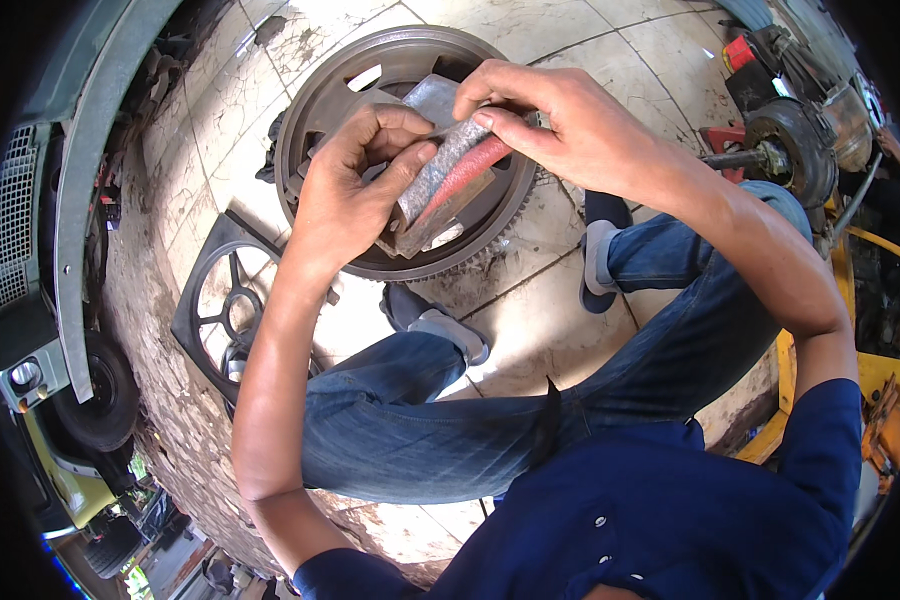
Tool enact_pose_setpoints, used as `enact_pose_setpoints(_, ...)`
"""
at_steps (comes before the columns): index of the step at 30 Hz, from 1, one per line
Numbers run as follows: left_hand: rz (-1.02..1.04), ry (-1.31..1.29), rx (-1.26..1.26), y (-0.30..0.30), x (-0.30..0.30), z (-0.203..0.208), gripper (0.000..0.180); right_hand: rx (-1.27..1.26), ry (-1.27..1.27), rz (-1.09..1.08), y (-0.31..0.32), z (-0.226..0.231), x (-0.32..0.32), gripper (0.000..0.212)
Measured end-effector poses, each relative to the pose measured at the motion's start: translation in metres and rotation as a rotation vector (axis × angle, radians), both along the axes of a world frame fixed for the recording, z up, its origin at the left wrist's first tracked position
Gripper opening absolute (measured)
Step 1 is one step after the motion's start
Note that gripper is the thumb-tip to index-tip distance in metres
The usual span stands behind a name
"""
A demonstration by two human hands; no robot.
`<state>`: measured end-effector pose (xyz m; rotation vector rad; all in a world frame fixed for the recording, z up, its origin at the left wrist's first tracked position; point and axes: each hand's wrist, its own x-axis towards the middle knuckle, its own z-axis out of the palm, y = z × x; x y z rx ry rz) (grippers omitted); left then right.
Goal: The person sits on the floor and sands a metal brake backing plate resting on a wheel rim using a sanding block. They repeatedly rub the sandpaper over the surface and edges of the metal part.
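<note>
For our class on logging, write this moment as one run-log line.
left hand: touching grey-red strip | right hand: gripping same strip | beneath: toothed wheel on tiled floor

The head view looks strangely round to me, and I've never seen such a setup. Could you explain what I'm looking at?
Happily. There is no machine at work here: a camera worn on a person's head looks down through a very wide lens, which bends straight edges. The navy shirt and jeans are the wearer's own.

The left hand and right hand are bare. Between them they hold a rough grey strip with red along one side.

Below is a large round metal wheel with a toothed rim. It lies on the tiled floor, and to its left is a black frame with a round, spoked opening.
</note>
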<state>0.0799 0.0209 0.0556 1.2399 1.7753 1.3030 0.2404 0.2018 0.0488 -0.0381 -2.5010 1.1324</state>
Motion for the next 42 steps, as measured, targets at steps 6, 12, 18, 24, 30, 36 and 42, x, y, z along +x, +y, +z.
enact_pose_setpoints(6,-0.051,-0.054,-0.002,-0.002,-0.001,0.005,0.016,0.045,0.097,0.068,-0.001,0.001,-0.001,0.017)
enact_pose_setpoints(12,-0.062,-0.066,-0.035,-0.003,-0.002,0.011,0.013,0.089,0.125,0.096,0.001,0.009,0.001,0.017)
enact_pose_setpoints(18,-0.040,0.014,-0.008,-0.003,-0.004,0.008,0.017,-0.023,0.127,0.182,0.003,0.010,0.001,0.017)
enact_pose_setpoints(24,-0.011,0.010,0.037,0.001,0.002,0.008,0.019,-0.061,0.140,0.093,0.000,0.001,0.000,0.019)
enact_pose_setpoints(30,0.000,0.067,-0.004,0.003,0.004,0.009,0.018,0.184,0.150,0.059,0.003,0.007,0.000,0.022)
enact_pose_setpoints(36,-0.005,0.069,-0.031,0.002,0.004,0.008,0.016,0.198,0.147,0.039,0.001,0.005,0.001,0.021)
enact_pose_setpoints(42,0.011,0.154,-0.046,0.000,0.007,0.009,0.016,0.121,0.136,0.061,-0.002,0.005,0.000,0.022)
